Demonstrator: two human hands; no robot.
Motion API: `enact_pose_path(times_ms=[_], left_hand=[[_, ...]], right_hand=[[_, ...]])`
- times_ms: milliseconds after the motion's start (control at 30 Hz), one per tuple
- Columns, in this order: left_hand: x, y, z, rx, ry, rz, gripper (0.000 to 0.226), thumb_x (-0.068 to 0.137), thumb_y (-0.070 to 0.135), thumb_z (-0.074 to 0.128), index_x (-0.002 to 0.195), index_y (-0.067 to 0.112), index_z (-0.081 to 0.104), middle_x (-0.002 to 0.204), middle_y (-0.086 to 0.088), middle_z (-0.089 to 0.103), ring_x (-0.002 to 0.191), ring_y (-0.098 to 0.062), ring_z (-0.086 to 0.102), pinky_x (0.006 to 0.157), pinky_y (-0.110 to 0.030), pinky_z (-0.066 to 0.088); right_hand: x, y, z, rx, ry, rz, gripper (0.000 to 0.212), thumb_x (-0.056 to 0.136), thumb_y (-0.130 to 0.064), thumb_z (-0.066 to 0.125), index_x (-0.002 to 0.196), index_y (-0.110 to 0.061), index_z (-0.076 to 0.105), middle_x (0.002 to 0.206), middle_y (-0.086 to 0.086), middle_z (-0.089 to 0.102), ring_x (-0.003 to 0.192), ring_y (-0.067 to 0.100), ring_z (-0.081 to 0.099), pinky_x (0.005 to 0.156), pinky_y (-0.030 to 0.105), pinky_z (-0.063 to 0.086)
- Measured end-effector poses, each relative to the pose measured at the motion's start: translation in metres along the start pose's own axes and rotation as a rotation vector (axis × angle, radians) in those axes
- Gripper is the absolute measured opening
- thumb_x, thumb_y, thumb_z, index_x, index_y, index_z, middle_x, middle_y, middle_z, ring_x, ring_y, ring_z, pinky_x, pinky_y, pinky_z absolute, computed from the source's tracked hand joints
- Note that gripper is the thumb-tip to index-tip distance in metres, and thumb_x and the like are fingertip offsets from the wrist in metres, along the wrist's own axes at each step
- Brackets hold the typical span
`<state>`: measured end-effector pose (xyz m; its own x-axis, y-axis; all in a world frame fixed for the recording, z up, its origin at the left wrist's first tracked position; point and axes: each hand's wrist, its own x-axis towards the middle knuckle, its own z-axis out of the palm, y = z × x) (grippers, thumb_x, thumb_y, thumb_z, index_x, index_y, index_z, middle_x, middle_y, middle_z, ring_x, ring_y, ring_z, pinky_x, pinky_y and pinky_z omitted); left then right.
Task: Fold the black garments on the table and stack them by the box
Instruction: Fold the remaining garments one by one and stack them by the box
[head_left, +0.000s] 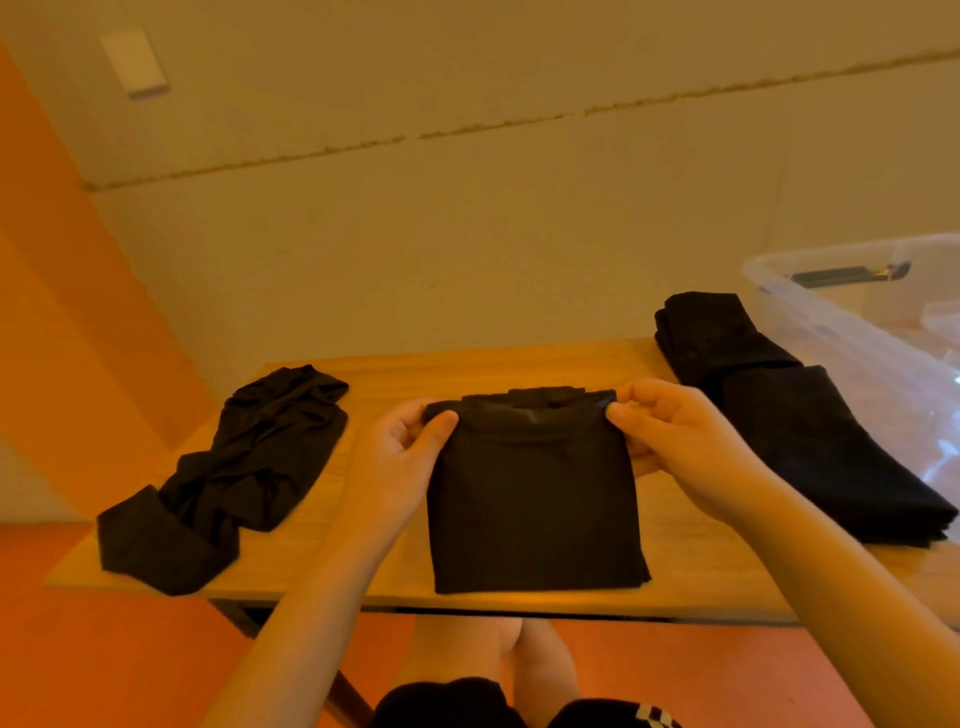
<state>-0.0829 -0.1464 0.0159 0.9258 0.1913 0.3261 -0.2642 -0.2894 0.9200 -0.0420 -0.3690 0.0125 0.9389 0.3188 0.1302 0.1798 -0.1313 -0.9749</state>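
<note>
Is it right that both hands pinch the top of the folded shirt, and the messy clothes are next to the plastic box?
Not quite. In the head view the messy clothes lie at the table's left end. The neat stack is beside the plastic box. Both hands, left and right, do pinch the folded shirt.

- Both forearms are bare, no sleeves in view.
- Black shorts with a white marking on the right leg.
- Bare knees show above the shorts.
</note>
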Motion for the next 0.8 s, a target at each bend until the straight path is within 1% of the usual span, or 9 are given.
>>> enact_pose_path(times_ms=[133, 200, 300, 400, 433, 500, 600, 700, 800], left_hand=[[0.044, -0.008, 0.002, 0.086, -0.002, -0.055, 0.019, 0.094, 0.017, 0.052, 0.083, 0.026, 0.064, 0.082, 0.008, 0.067, 0.069, 0.003, 0.064, 0.059, -0.012, 0.051], [0.074, -0.019, 0.008, 0.128, -0.019, -0.092, 0.017, 0.095, 0.019, 0.051, 0.085, 0.024, 0.064, 0.085, 0.007, 0.067, 0.075, -0.003, 0.064, 0.062, -0.016, 0.051], [0.125, -0.052, 0.023, 0.209, -0.056, -0.173, 0.015, 0.096, 0.019, 0.052, 0.096, 0.013, 0.065, 0.087, 0.003, 0.065, 0.082, -0.012, 0.062, 0.063, -0.020, 0.048], [0.154, -0.096, 0.037, 0.296, -0.110, -0.270, 0.007, 0.092, 0.020, 0.059, 0.095, 0.014, 0.061, 0.090, 0.000, 0.061, 0.093, -0.023, 0.061, 0.060, -0.023, 0.042], [0.157, -0.110, 0.040, 0.330, -0.112, -0.287, 0.008, 0.090, 0.021, 0.061, 0.097, 0.016, 0.061, 0.092, 0.000, 0.060, 0.096, -0.023, 0.061, 0.064, -0.024, 0.043], [0.159, -0.129, 0.043, 0.378, -0.054, -0.272, 0.012, 0.089, 0.023, 0.062, 0.101, 0.020, 0.063, 0.092, 0.006, 0.060, 0.091, -0.014, 0.060, 0.071, -0.022, 0.046], [0.164, -0.139, 0.042, 0.420, -0.008, -0.223, 0.009, 0.090, 0.022, 0.061, 0.098, 0.025, 0.062, 0.086, 0.014, 0.056, 0.080, 0.000, 0.052, 0.066, -0.013, 0.042], [0.170, -0.141, 0.042, 0.476, 0.027, -0.233, 0.007, 0.091, 0.022, 0.060, 0.097, 0.022, 0.064, 0.086, 0.014, 0.055, 0.081, -0.002, 0.051, 0.062, -0.009, 0.037], [0.171, -0.140, 0.046, 0.481, -0.003, -0.226, 0.005, 0.088, 0.025, 0.063, 0.093, 0.025, 0.062, 0.082, 0.016, 0.054, 0.076, 0.001, 0.050, 0.062, -0.010, 0.039]], right_hand=[[0.039, -0.007, -0.006, -0.057, 0.110, 0.053, 0.015, 0.093, -0.017, 0.049, 0.085, -0.016, 0.061, 0.078, 0.001, 0.066, 0.071, 0.012, 0.065, 0.060, 0.021, 0.051], [0.066, -0.005, -0.009, -0.101, 0.135, 0.097, 0.016, 0.094, -0.018, 0.050, 0.084, -0.015, 0.061, 0.078, 0.001, 0.064, 0.072, 0.012, 0.063, 0.059, 0.021, 0.050], [0.116, 0.010, -0.010, -0.227, 0.146, 0.174, 0.014, 0.095, -0.020, 0.050, 0.087, -0.012, 0.059, 0.081, 0.003, 0.063, 0.071, 0.012, 0.061, 0.058, 0.020, 0.049], [0.157, 0.044, -0.008, -0.415, 0.122, 0.266, 0.014, 0.095, -0.024, 0.050, 0.092, -0.014, 0.059, 0.085, 0.003, 0.061, 0.074, 0.011, 0.059, 0.064, 0.023, 0.051], [0.163, 0.057, -0.005, -0.490, 0.098, 0.291, 0.016, 0.094, -0.027, 0.051, 0.099, -0.014, 0.060, 0.086, 0.000, 0.061, 0.075, 0.009, 0.058, 0.066, 0.022, 0.049], [0.167, 0.079, 0.000, -0.591, 0.124, 0.294, 0.026, 0.092, -0.030, 0.054, 0.112, -0.014, 0.058, 0.094, -0.002, 0.061, 0.076, 0.006, 0.054, 0.063, 0.017, 0.044], [0.169, 0.094, 0.001, -0.645, 0.241, 0.244, 0.031, 0.091, -0.031, 0.056, 0.118, -0.015, 0.056, 0.104, -0.001, 0.062, 0.082, 0.005, 0.051, 0.063, 0.015, 0.040], [0.174, 0.099, -0.002, -0.612, 0.269, 0.237, 0.026, 0.091, -0.030, 0.055, 0.111, -0.014, 0.059, 0.090, -0.006, 0.060, 0.075, 0.005, 0.053, 0.058, 0.013, 0.038], [0.176, 0.101, -0.001, -0.665, 0.261, 0.218, 0.020, 0.093, -0.031, 0.051, 0.104, -0.018, 0.061, 0.076, -0.009, 0.056, 0.068, 0.003, 0.053, 0.057, 0.016, 0.041]])
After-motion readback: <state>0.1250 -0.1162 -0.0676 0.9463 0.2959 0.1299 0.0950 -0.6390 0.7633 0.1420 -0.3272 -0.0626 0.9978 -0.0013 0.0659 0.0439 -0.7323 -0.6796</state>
